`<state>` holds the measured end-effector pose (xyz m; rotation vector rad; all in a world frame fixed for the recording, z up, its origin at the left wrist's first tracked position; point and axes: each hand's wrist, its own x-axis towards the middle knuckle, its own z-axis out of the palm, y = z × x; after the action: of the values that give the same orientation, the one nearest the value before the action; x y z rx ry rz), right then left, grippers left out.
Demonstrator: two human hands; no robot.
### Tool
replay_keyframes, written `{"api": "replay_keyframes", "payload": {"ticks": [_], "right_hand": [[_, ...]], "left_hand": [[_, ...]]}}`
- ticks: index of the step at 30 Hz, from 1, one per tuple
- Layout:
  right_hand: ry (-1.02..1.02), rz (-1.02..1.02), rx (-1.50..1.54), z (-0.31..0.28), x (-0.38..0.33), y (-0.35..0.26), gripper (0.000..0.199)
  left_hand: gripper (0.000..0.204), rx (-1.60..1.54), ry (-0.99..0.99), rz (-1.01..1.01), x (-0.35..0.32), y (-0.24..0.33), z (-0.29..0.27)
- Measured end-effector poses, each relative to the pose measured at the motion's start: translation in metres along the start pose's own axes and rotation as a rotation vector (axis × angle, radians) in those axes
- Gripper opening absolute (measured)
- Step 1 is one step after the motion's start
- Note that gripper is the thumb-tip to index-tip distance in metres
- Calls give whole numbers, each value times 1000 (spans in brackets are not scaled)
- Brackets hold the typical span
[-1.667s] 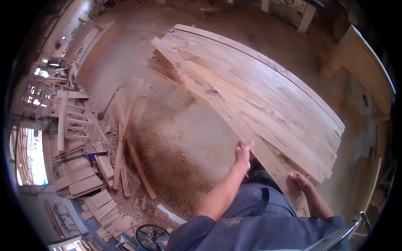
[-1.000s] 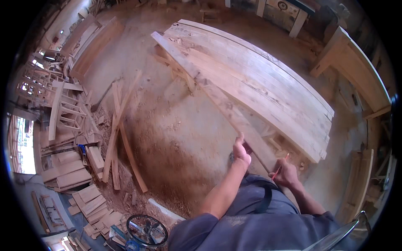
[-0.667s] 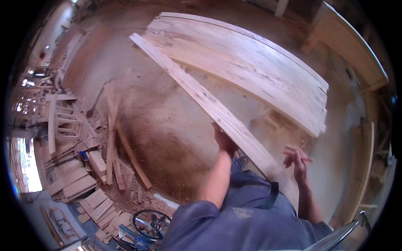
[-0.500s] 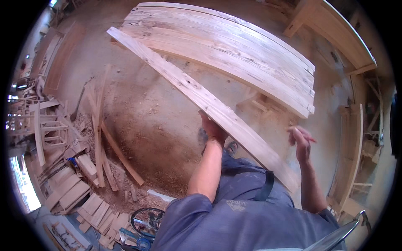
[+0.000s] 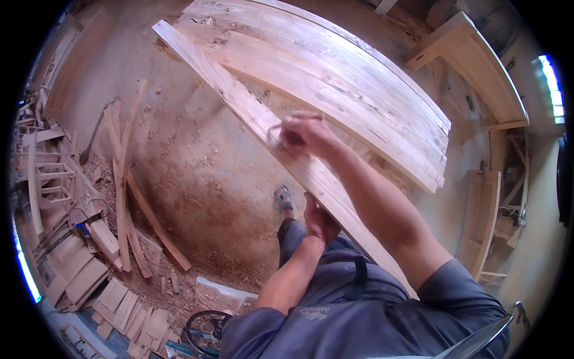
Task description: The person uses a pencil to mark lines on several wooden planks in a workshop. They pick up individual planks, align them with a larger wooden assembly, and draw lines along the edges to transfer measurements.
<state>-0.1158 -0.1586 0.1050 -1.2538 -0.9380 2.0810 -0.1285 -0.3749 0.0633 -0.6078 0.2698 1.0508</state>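
I hold a long pale wooden plank (image 5: 227, 90) that runs from the far left down toward my body. My left hand (image 5: 320, 220) grips its lower edge close to my waist. My right hand (image 5: 301, 133) is stretched forward and rests on the plank's top face with its fingers curled. It is blurred, so I cannot tell whether it grips the plank or holds something small. Just behind the plank lies a wide stack of similar boards (image 5: 359, 78).
Sawdust covers the dirt floor, and my sandalled foot (image 5: 283, 199) stands on it. Thin scrap strips (image 5: 122, 179) lie at the left beside chair-like frames (image 5: 42, 179) and short offcuts (image 5: 84, 281). A black wheel (image 5: 206, 329) is near my legs. Wooden frames (image 5: 472, 54) stand at the right.
The plank has been lifted off the stack's edge and swung toward me. My left hand stayed on it. My right hand, apart from it and open before, has reached forward onto its top.
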Motion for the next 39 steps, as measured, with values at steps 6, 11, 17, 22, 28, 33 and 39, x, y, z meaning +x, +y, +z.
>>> {"api": "replay_keyframes", "payload": {"ticks": [6, 11, 17, 22, 28, 33, 39], "right_hand": [[353, -830, -916, 4, -5, 13, 17], [-495, -341, -1022, 40, -113, 44, 20], [130, -131, -262, -97, -297, 47, 20], [923, -180, -633, -267, -493, 55, 19], [1135, -326, -100, -281, -628, 137, 29], [583, -736, 344, -234, -546, 146, 72], [798, -858, -371, -182, -616, 59, 106]], "left_hand": [[92, 33, -31, -29, 5, 9, -15], [84, -35, -132, 50, 9, 6, -12], [84, 224, -112, 117, 43, -26, 3], [82, 300, -321, 161, 42, -42, 30], [85, 423, -422, 170, 68, -56, 31], [87, 1099, -557, 630, 37, -11, 72], [64, 1231, -419, 925, 22, -83, 133]]}}
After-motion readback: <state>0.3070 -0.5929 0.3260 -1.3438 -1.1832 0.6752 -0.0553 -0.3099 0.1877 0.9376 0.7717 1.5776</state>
